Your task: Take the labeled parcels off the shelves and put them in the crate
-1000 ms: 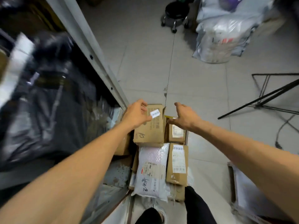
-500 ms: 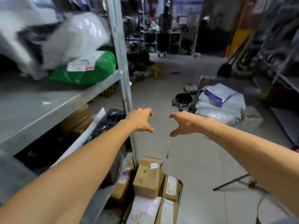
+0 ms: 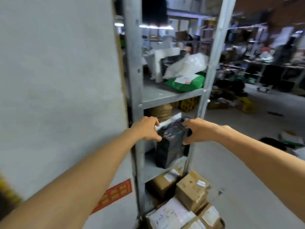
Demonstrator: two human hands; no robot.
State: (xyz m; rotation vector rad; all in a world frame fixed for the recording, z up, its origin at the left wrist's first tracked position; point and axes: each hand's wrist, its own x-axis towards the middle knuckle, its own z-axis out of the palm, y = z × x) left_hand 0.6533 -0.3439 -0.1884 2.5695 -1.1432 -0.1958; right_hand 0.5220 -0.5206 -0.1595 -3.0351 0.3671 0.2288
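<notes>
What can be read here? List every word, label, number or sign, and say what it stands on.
Nothing is legible; all blurred.
Red sticker on the wall: yellow marks, unreadable.
White label on the green parcel: unreadable.
Labels on the cardboard boxes: unreadable.
Handwriting on the white bag: unreadable.
Black parcel: no label shows.

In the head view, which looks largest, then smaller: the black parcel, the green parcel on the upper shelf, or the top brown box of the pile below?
1. black parcel
2. brown box: nearly alike, so unsure
3. green parcel: farther away, partly covered
</notes>
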